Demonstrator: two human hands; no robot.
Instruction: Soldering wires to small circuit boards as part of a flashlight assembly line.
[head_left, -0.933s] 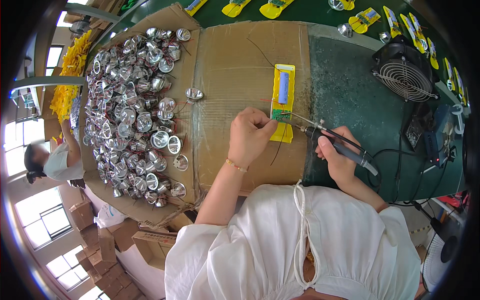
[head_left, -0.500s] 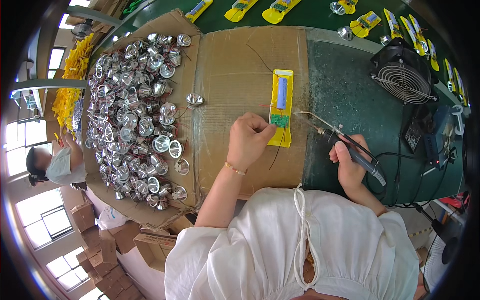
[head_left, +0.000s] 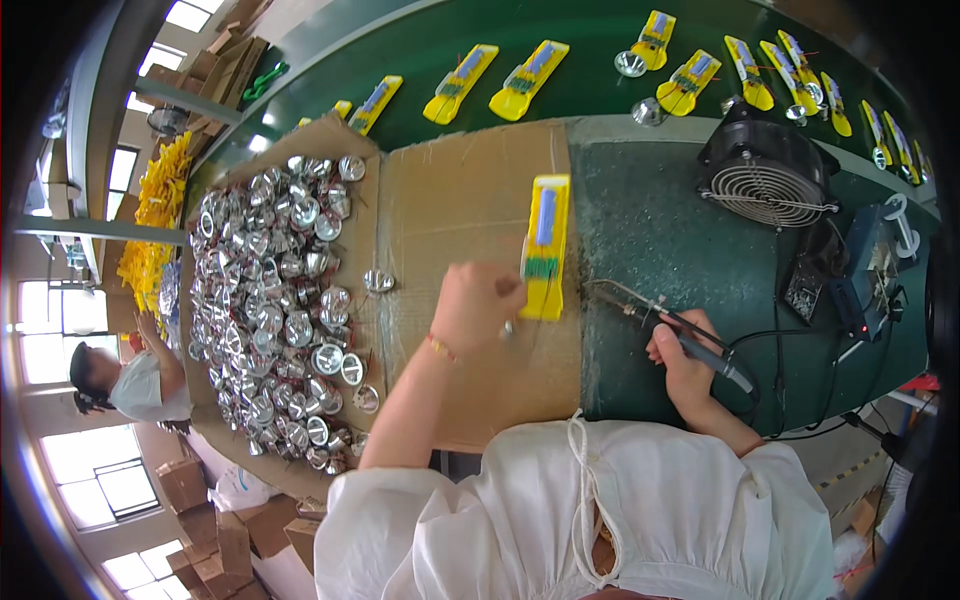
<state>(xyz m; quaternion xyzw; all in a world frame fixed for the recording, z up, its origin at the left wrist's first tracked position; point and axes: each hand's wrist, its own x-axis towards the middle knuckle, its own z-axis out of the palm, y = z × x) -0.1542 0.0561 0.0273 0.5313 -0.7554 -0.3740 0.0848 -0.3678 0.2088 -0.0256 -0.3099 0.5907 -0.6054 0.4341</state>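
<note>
A yellow plastic housing (head_left: 545,300) lies on the cardboard in front of me. It holds a blue cylindrical battery (head_left: 546,217) and, below that, a small green circuit board (head_left: 541,268). My left hand (head_left: 475,308) is closed at the housing's left edge, beside the board. Its fingertips are pinched and blurred, so what they hold is unclear; a small shiny silver piece (head_left: 508,330) shows just under them. In my right hand (head_left: 686,358) is a soldering iron (head_left: 716,362) with a thin feed tube along it. The iron's tip points left toward the housing, apart from it.
Many silver reflector cups (head_left: 270,320) with wires are heaped on cardboard at left, one loose cup (head_left: 378,281) beside them. A black fan (head_left: 768,175) and soldering station (head_left: 858,300) stand at right. More yellow housings (head_left: 530,80) line the far green surface. A co-worker (head_left: 140,375) is at far left.
The whole view has shifted, with the bench lower in the picture. The long wires around the housing no longer stand out. A shiny piece now shows beneath my left hand; the soldering iron stays in my right.
</note>
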